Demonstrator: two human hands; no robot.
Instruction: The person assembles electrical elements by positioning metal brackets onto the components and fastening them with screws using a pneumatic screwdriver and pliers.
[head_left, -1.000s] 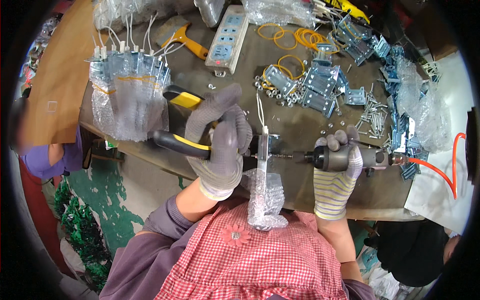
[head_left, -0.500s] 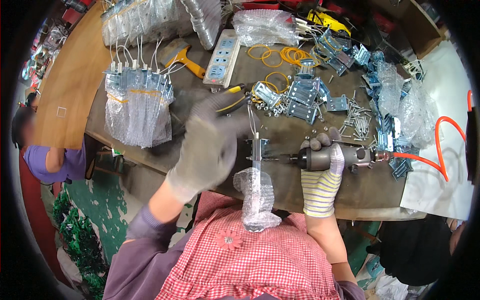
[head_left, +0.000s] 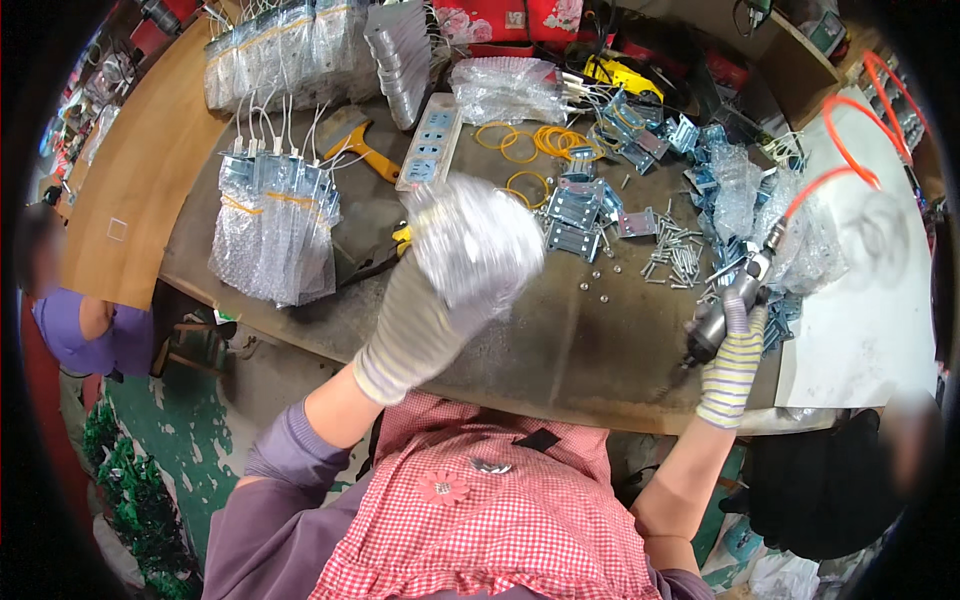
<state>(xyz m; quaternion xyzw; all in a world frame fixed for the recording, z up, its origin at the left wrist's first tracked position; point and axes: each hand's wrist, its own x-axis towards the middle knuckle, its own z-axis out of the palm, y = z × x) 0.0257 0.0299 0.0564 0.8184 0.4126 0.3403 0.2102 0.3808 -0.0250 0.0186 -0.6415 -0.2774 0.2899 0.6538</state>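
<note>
Head view: grasping with the left hand (head_left: 425, 315) the blurred bubble-wrapped part (head_left: 480, 240) just beyond it; gripping the air driver (head_left: 709, 332) in the right hand (head_left: 737, 345). Best to hold the part snugly without crushing, clear of loose screws (head_left: 675, 254) left of the right hand.

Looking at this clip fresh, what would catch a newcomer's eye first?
Probably the shiny wrapped piece, blurred mid-picture in the gloved left hand. Next, the orange hose looping at upper right, joined to the dark power tool in the right hand. The red checked apron fills the bottom centre.
</note>
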